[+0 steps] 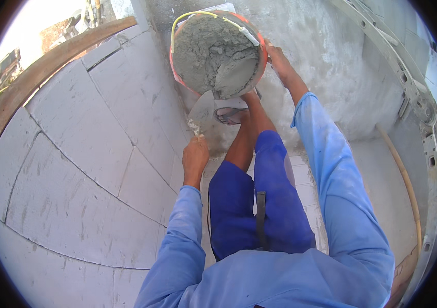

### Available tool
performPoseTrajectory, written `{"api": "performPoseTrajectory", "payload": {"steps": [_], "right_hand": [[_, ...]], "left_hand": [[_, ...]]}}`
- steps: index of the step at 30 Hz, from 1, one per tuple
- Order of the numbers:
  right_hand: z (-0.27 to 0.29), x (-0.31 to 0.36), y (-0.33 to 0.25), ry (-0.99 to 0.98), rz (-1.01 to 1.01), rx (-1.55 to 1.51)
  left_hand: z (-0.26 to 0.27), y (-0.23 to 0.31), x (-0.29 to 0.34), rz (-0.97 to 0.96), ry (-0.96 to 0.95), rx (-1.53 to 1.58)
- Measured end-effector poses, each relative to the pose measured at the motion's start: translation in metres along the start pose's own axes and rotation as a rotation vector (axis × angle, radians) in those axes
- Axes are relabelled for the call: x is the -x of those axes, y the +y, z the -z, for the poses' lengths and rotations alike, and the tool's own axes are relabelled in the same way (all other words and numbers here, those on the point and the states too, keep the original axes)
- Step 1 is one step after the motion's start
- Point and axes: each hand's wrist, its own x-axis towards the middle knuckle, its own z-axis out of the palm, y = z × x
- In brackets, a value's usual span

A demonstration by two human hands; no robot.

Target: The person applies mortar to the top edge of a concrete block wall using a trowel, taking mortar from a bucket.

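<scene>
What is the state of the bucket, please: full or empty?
Not empty: the bucket shows grey mortar across its opening. How deep, I cannot tell.

Wearing vivid blue shorts (287, 210) with a narrow dark strap (261, 215) along the front. Above the shorts, dressed in a plain light-blue shirt (280, 280) with long, creased sleeves (341, 185) ending in cuffs near the wrists. Below the shorts, shod in a dark thong sandal (227, 114).

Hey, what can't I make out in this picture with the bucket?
Head view, all:
Inner bottom of the bucket: hidden under mortar.
Handle of the trowel: mostly covered by the left hand.
Top of the metal frame: cut by the upper edge.
Clutter beyond the wooden beam: too small, glare-washed.
</scene>
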Motion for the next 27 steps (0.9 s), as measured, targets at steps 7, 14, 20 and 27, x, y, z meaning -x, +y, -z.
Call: {"api": "performPoseTrajectory", "payload": {"steps": [7,14,20,27], "right_hand": [[-0.005,0.002,-0.023,-0.192,0.056,0.045],[0.006,0.001,-0.015,-0.2,0.051,-0.013],[0.001,-0.001,-0.011,-0.25,0.111,-0.035],[0.012,-0.013,0.017,-0.114,-0.033,0.02]], "left_hand": [[-0.008,0.095,-0.094,-0.193,-0.192,0.439],[-0.047,0.047,-0.068,-0.432,0.225,0.378],[-0.033,0.063,-0.061,-0.216,0.4,0.227],[-0.025,0.061,0.01,-0.168,0.207,0.23]]}}
